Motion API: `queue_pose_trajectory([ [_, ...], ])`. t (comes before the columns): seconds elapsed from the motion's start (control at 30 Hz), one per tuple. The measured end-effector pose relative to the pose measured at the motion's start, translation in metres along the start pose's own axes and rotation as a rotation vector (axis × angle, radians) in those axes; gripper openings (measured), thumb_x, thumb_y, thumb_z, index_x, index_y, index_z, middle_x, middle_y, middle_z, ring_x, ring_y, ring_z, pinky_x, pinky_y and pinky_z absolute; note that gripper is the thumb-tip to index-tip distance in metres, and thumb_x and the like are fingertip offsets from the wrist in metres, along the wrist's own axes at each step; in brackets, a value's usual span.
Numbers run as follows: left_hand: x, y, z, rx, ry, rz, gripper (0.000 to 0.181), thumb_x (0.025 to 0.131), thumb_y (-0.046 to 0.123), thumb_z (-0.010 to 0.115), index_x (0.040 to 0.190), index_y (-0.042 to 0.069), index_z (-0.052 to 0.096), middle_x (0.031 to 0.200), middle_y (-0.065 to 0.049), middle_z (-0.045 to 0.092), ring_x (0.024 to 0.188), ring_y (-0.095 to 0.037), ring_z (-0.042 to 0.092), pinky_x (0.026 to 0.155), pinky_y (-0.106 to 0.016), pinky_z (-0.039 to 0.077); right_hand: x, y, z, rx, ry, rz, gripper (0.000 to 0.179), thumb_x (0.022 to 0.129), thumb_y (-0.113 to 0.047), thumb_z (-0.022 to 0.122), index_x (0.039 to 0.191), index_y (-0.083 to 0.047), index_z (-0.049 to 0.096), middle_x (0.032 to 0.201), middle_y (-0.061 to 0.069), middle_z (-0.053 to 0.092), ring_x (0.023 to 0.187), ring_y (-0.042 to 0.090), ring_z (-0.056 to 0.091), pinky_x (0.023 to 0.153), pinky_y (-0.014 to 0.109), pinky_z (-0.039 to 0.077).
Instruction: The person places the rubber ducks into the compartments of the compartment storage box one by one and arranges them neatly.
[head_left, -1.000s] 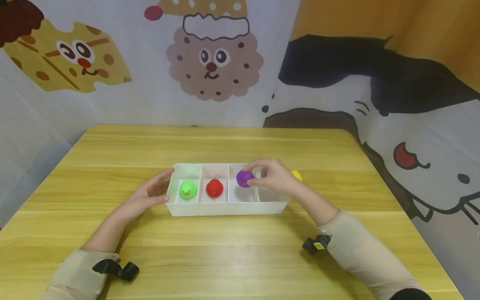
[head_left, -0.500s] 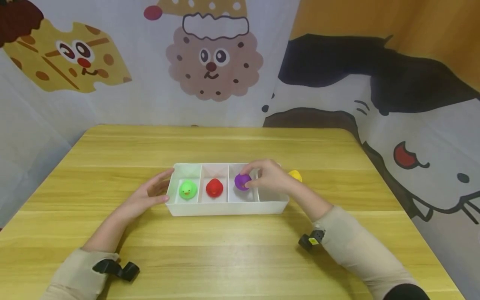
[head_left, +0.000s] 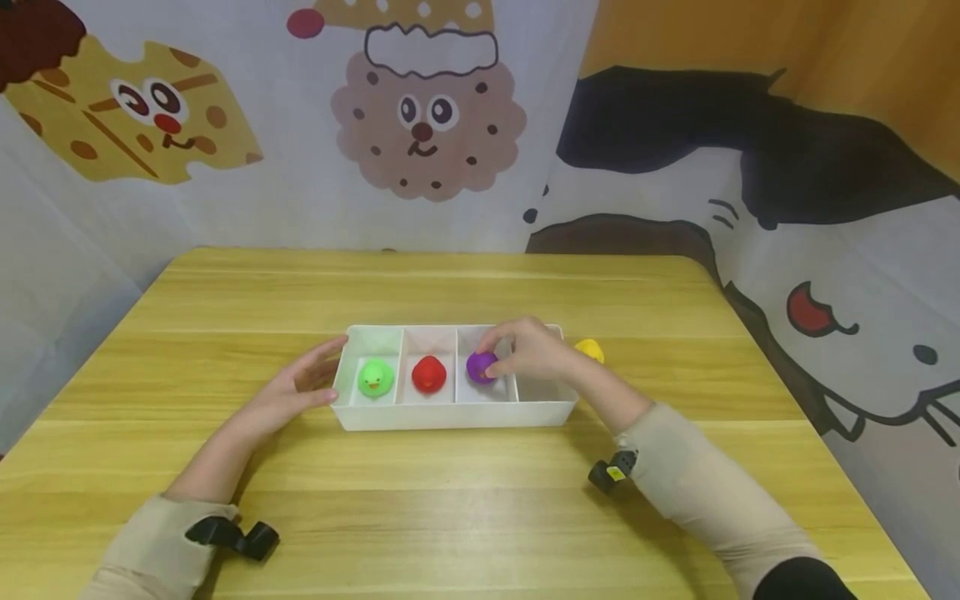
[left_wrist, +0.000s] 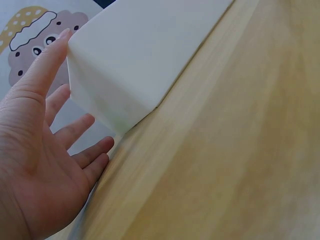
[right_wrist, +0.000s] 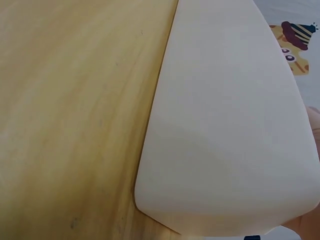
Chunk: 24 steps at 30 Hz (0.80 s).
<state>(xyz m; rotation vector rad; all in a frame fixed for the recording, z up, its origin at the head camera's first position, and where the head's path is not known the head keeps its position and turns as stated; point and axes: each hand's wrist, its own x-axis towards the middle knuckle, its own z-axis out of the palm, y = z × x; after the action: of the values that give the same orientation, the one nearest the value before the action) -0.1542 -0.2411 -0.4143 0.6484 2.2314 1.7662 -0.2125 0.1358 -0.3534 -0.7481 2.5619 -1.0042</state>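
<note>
A white divided box [head_left: 453, 417] has a row of compartments. A green toy duck [head_left: 376, 378] sits in the leftmost one, and a red toy duck [head_left: 429, 375] in the one beside it. My right hand [head_left: 531, 350] pinches a purple toy duck [head_left: 478, 367] between thumb and fingers, low inside the third compartment. At the box's left end, my left hand [head_left: 292, 392] is spread; in the left wrist view its thumb [left_wrist: 60, 42] touches the box corner. The right wrist view shows mostly the box's outer wall [right_wrist: 225, 110], which hides nearly all of that hand.
Partly hidden behind my right wrist, a yellow toy [head_left: 590, 349] lies just past the box's right end. The rightmost compartment [head_left: 542, 390] shows its bare floor. Behind the wooden table [head_left: 450, 508] hangs a cartoon-printed curtain [head_left: 285, 217].
My right hand has moved slightly left and down, lowering the purple duck into the third compartment. More of the yellow toy shows now. My left hand has stayed still.
</note>
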Motion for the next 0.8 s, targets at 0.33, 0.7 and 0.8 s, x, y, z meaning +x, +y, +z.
queue_pose_trajectory([
  [0.33, 0.0002, 0.002, 0.0003, 0.012, 0.0, -0.007, 0.071, 0.093, 0.002, 0.056, 0.153, 0.01, 0.019, 0.152, -0.025, 0.023, 0.134, -0.045, 0.025, 0.103, -0.049, 0.031, 0.0021, 0.0003, 0.0021, -0.009, -0.03, 0.016, 0.028, 0.076, -0.01, 0.082, 0.101, -0.018, 0.075, 0.106, -0.007, 0.068, 0.113, 0.019, 0.055, 0.1, 0.048, 0.037],
  [0.7, 0.0007, 0.0042, 0.0011, 0.007, 0.004, -0.009, 0.071, 0.093, 0.002, 0.057, 0.153, 0.008, 0.019, 0.153, -0.024, 0.02, 0.135, -0.046, 0.023, 0.102, -0.062, 0.021, 0.0039, -0.003, 0.0014, -0.043, -0.059, 0.044, 0.025, 0.074, -0.011, 0.083, 0.097, -0.021, 0.075, 0.103, -0.009, 0.068, 0.109, 0.019, 0.055, 0.098, 0.048, 0.038],
  [0.8, 0.0005, 0.0033, 0.0011, 0.009, 0.003, -0.005, 0.071, 0.093, 0.001, 0.056, 0.153, 0.008, 0.019, 0.153, -0.024, 0.02, 0.135, -0.046, 0.023, 0.102, -0.062, 0.021, 0.0041, -0.0031, 0.0013, -0.046, -0.075, 0.042, 0.025, 0.075, -0.011, 0.083, 0.097, -0.021, 0.074, 0.103, -0.009, 0.068, 0.108, 0.019, 0.056, 0.098, 0.048, 0.038],
])
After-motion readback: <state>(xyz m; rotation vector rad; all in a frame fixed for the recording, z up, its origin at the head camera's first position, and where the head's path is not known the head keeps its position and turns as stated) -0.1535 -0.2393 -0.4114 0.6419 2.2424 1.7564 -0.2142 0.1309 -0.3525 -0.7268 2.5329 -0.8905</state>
